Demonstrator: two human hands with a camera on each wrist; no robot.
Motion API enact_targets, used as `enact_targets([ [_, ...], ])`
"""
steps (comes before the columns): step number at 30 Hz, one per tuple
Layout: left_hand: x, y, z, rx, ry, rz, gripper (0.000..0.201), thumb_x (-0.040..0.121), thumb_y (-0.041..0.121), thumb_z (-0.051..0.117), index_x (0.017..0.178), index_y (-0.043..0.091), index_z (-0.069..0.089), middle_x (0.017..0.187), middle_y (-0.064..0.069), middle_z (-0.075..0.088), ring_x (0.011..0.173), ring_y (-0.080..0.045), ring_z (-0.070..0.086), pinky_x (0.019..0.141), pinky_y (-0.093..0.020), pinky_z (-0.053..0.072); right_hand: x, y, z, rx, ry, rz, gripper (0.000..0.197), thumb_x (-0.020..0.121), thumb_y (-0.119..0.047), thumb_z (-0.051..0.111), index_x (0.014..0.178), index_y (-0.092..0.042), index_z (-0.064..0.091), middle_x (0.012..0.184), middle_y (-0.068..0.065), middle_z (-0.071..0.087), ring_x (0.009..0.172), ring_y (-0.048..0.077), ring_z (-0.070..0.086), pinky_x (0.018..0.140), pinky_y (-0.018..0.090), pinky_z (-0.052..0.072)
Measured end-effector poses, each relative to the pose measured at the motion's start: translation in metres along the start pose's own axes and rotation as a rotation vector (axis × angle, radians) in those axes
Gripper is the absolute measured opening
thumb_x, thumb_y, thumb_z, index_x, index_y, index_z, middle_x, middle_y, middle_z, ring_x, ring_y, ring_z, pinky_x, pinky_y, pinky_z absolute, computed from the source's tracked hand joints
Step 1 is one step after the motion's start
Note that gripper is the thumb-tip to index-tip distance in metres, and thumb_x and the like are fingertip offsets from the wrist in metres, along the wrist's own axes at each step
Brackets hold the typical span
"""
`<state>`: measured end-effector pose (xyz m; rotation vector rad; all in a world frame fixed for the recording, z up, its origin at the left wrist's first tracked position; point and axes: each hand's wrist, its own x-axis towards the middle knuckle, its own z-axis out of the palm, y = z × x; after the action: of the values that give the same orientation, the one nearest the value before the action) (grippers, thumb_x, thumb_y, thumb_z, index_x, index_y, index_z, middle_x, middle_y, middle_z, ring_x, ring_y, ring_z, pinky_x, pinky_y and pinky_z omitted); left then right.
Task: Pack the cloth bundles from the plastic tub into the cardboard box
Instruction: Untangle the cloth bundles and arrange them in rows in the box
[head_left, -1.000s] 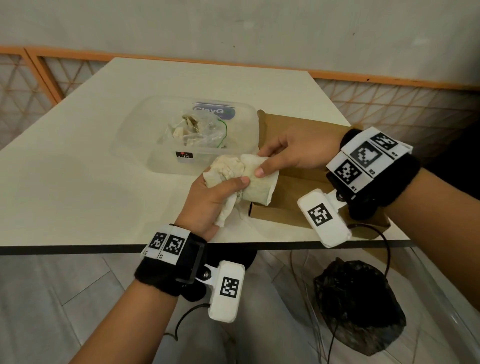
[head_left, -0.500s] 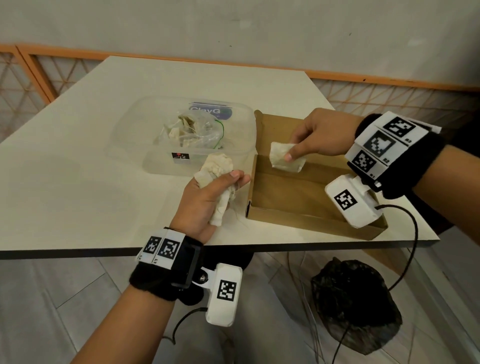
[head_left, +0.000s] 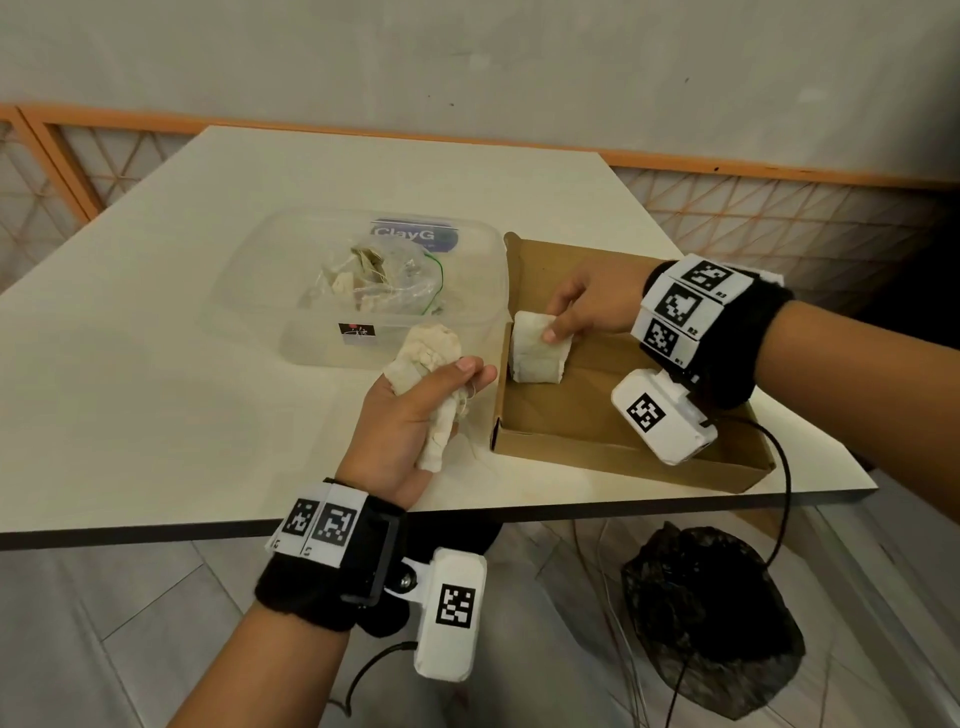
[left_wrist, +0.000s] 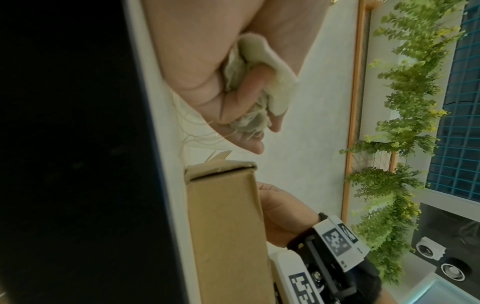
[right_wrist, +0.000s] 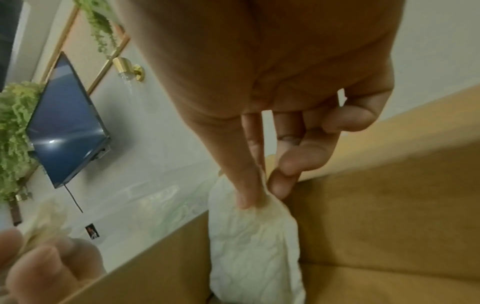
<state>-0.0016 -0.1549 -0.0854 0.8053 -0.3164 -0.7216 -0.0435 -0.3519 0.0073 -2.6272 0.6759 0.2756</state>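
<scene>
My right hand pinches the top edge of a folded cream cloth bundle between thumb and fingers; the bundle stands against the left wall inside the shallow cardboard box. To the left of the box, my left hand grips a crumpled cream cloth bundle over the table, with loose threads hanging from it. The clear plastic tub behind it holds more cloth pieces in a clear bag.
The white table carries the tub and box; its front edge runs just under my left wrist. The box sits at the table's right front corner. A black bag and cables lie on the floor below.
My hands have parted. The right hand carried the folded bundle rightward and lowered it into the box. The left hand kept the crumpled bundle and barely moved.
</scene>
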Motion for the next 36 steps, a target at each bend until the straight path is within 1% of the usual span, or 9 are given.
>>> enact_targets([
  [7,0.0,0.001,0.0,-0.017,0.02,-0.018,0.024,0.068,0.013,0.067,0.089,0.004,0.062,0.074,-0.005,0.069,0.085,-0.018,0.071,0.07,-0.017,0.052,0.001,0.001,0.0,0.08,0.055,0.019,0.016,0.079,-0.022,0.072,0.085,-0.012,0.061,0.063,-0.005,0.059,0.055,0.004,0.053,0.055,0.015,0.037],
  [12,0.0,0.001,0.0,-0.013,0.032,-0.023,0.024,0.068,0.013,0.067,0.089,0.004,0.062,0.076,-0.006,0.068,0.084,-0.017,0.071,0.069,-0.017,0.052,-0.006,-0.003,-0.01,0.069,0.013,-0.02,0.019,0.077,-0.025,0.074,0.086,-0.009,0.069,0.063,-0.003,0.061,0.057,0.007,0.053,0.063,0.016,0.042],
  [15,0.001,0.001,0.0,-0.009,0.03,-0.03,0.025,0.069,0.012,0.067,0.091,0.004,0.061,0.078,-0.006,0.068,0.083,-0.016,0.071,0.066,-0.016,0.052,-0.01,-0.009,-0.016,0.039,-0.067,-0.043,0.021,0.074,-0.032,0.075,0.081,-0.012,0.071,0.06,-0.005,0.06,0.057,0.009,0.048,0.061,0.02,0.038],
  [18,0.001,0.0,-0.001,-0.008,0.015,-0.022,0.023,0.069,0.012,0.067,0.09,0.003,0.061,0.07,-0.005,0.068,0.084,-0.017,0.07,0.069,-0.017,0.052,-0.004,-0.008,-0.013,-0.006,-0.092,-0.026,0.024,0.074,-0.034,0.074,0.083,-0.011,0.072,0.058,-0.006,0.057,0.056,0.008,0.045,0.066,0.021,0.037],
  [22,0.001,0.0,-0.002,-0.002,0.014,-0.006,0.023,0.068,0.013,0.067,0.089,0.003,0.062,0.074,-0.005,0.069,0.085,-0.018,0.07,0.071,-0.018,0.053,0.007,-0.003,-0.004,-0.003,-0.071,-0.007,0.027,0.074,-0.031,0.075,0.082,-0.006,0.071,0.049,-0.009,0.053,0.045,0.001,0.045,0.059,0.018,0.035],
  [29,0.002,-0.001,-0.003,-0.016,0.021,0.013,0.011,0.074,0.017,0.064,0.083,0.011,0.062,0.078,-0.004,0.066,0.082,-0.018,0.069,0.077,-0.023,0.054,0.008,-0.001,-0.006,-0.062,-0.037,0.018,0.034,0.078,-0.03,0.071,0.091,0.0,0.069,0.061,-0.003,0.053,0.064,0.011,0.047,0.064,0.021,0.035],
  [32,0.002,0.001,-0.002,-0.004,0.065,0.0,0.016,0.084,0.027,0.059,0.094,0.015,0.06,0.083,-0.003,0.066,0.084,-0.014,0.069,0.082,-0.028,0.05,-0.006,-0.007,-0.011,-0.099,0.132,-0.003,0.032,0.078,-0.035,0.071,0.094,-0.008,0.067,0.069,-0.006,0.054,0.066,0.009,0.047,0.059,0.021,0.034],
  [34,0.003,0.002,-0.002,-0.01,0.09,-0.027,0.022,0.093,0.033,0.05,0.104,0.016,0.058,0.086,-0.002,0.065,0.083,-0.012,0.07,0.072,-0.023,0.053,-0.024,-0.019,-0.009,-0.062,0.3,-0.078,0.027,0.079,-0.038,0.069,0.09,-0.014,0.064,0.071,-0.008,0.051,0.065,0.006,0.044,0.055,0.02,0.032],
  [36,0.004,0.004,0.0,-0.05,0.105,-0.064,0.03,0.097,0.037,0.042,0.109,0.014,0.057,0.088,-0.004,0.064,0.077,-0.01,0.07,0.055,-0.018,0.051,-0.046,-0.035,0.001,0.018,0.302,-0.182,0.028,0.08,-0.043,0.067,0.083,-0.016,0.062,0.07,-0.008,0.051,0.062,0.003,0.045,0.052,0.014,0.033],
])
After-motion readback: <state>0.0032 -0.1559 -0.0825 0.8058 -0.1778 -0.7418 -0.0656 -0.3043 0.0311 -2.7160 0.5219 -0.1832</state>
